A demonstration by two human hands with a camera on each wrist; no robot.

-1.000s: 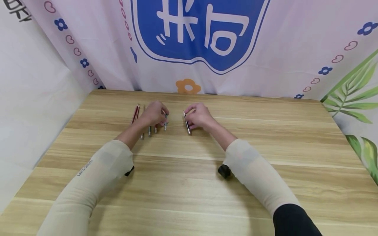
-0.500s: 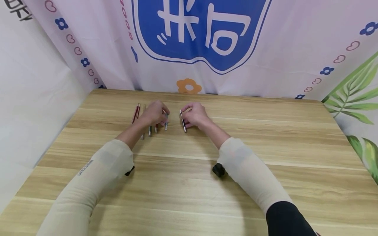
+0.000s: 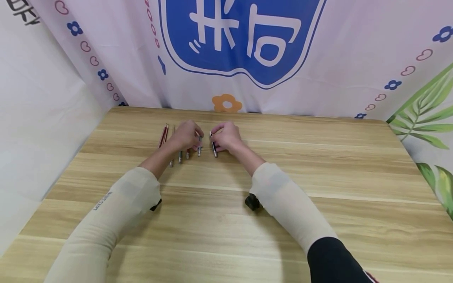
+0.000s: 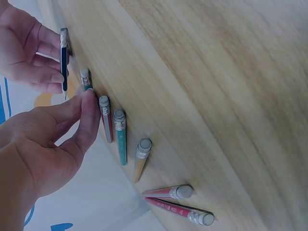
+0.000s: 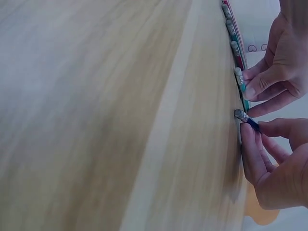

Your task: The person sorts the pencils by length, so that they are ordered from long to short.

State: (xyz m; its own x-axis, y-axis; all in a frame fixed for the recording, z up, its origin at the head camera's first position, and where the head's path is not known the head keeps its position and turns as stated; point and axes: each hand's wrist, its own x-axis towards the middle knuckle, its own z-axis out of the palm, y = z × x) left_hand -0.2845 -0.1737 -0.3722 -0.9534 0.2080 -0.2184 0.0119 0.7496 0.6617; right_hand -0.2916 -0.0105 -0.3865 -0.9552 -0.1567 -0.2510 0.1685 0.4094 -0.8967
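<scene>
My left hand (image 3: pixel 185 135) pinches a green pencil (image 5: pixel 239 79) between thumb and fingers, its eraser end pointing toward me. Just right of it, my right hand (image 3: pixel 227 137) holds a dark blue pencil (image 3: pixel 214 146) by thumb and fingertips, with a narrow gap between the two pencils. Left of the green pencil, a red pencil (image 4: pixel 106 118), a teal pencil (image 4: pixel 120 139) and a yellowish pencil (image 4: pixel 141 156) lie in a spaced row. Farthest left, two red pencils (image 4: pixel 180 210) rest close together in a narrow V. My left hand partly hides the row in the head view.
The wood-grain table (image 3: pixel 212 228) ends at the back against a printed curtain (image 3: pixel 318 86). A white sheet (image 3: pixel 42 118) hangs along the left side. Small black devices, one at the right wrist (image 3: pixel 252 202), stick out below both beige sleeves.
My right hand has moved left with the dark blue pencil, narrowing the gap to the green one. My left hand stays in place.
</scene>
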